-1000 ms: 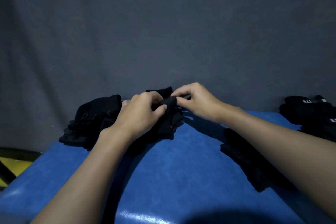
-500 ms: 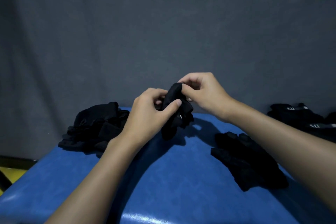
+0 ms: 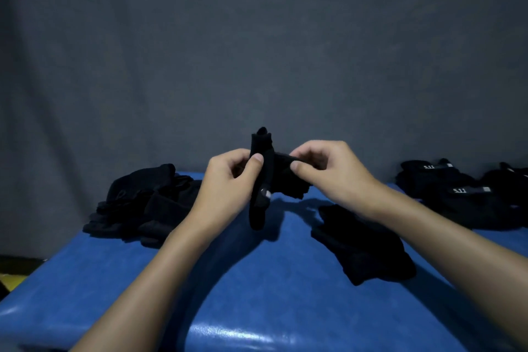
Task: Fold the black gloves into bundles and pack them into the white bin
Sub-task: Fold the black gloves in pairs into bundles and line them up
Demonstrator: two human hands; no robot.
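Both hands hold a black glove (image 3: 261, 180) in the air above the blue table (image 3: 257, 280). My left hand (image 3: 228, 180) pinches its upright part between thumb and fingers. My right hand (image 3: 323, 168) grips the part that stretches sideways to the right. A fingertip of the glove hangs down toward the table. A heap of black gloves (image 3: 143, 206) lies at the left. One flat black glove (image 3: 363, 243) lies under my right forearm. No white bin is in view.
More black gloves with white 5.11 labels (image 3: 463, 194) are stacked at the far right. A dark grey cloth backdrop (image 3: 257, 51) hangs right behind the table. The table's left edge drops off near a yellow patch of floor (image 3: 8, 280).
The glove has been lifted off the heap at the table's back and raised. My hands have pulled apart, so the glove now stretches between them.
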